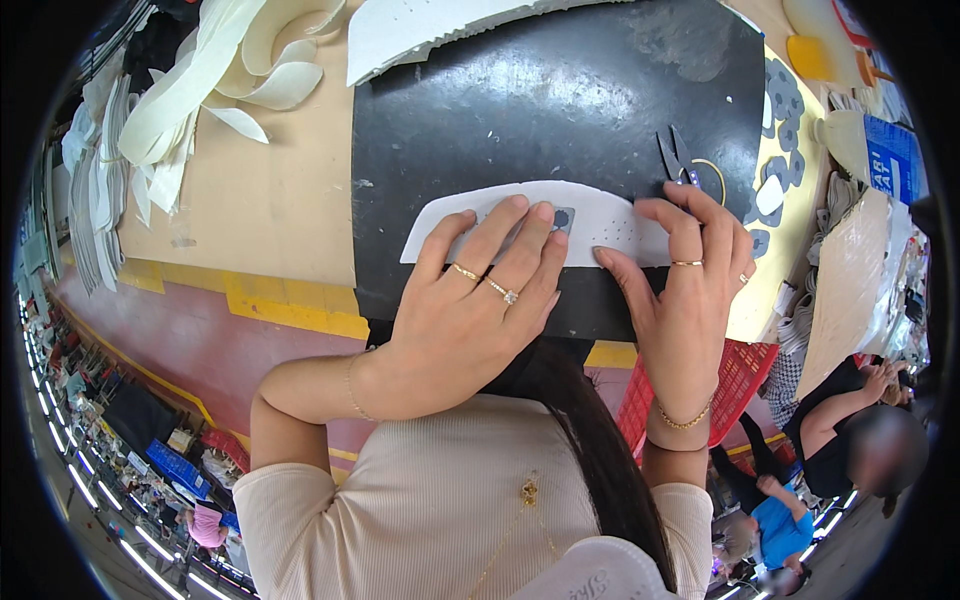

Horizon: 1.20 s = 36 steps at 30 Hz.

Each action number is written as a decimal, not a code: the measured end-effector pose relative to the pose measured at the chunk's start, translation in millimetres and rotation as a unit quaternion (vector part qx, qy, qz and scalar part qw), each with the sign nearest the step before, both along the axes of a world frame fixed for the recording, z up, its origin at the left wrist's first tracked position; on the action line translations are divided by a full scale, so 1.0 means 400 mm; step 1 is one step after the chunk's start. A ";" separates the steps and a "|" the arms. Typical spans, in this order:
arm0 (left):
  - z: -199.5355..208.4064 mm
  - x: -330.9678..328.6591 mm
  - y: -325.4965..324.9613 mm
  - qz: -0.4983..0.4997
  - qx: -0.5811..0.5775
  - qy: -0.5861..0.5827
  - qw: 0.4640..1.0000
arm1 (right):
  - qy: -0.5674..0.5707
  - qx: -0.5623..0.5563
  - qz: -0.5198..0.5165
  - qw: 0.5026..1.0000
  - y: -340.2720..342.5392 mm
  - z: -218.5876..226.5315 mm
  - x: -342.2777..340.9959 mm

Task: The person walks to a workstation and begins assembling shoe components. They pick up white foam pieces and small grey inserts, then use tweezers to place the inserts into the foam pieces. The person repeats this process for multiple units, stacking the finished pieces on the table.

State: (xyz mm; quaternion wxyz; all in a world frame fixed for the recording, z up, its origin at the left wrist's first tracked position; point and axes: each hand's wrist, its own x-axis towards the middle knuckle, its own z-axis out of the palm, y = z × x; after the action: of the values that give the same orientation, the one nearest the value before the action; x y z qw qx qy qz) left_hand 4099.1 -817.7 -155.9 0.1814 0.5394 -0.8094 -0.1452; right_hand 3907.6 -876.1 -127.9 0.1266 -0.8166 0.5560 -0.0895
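Observation:
A white curved panel (600, 215) with small punched holes lies flat on the black mat (540, 130) before me. My left hand (480, 270) rests over its left and middle part, fingers stretched out and pressing down. Beside those fingertips shows a small grey patch (565, 218) with a dark mark; the rest of it is hidden by the fingers. At the panel's right end is my right hand (695, 260), its thumb at the lower edge and its bent fingers at the upper edge, holding it. Black-bladed thread snips (680, 160) lie just above the right fingers.
White strips (190, 100) are heaped at the left on a tan tabletop (270, 210). A thick white sheet (400, 40) lies along the mat's far edge. Dark grey cut pieces (788, 130) lie on a yellow sheet at right. A red basket (745, 380) stands below the table; people work beyond.

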 end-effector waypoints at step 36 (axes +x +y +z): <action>-0.039 0.004 -0.009 0.072 -0.032 0.191 0.978 | -0.036 -0.100 0.314 0.943 -0.024 -0.034 -0.026</action>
State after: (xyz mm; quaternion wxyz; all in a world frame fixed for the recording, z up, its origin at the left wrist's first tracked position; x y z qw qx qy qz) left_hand 4100.6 -821.3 -171.7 0.3600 0.5522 -0.7231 -0.2064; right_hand 3897.2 -885.9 -141.3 0.0859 -0.9546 0.2544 -0.1291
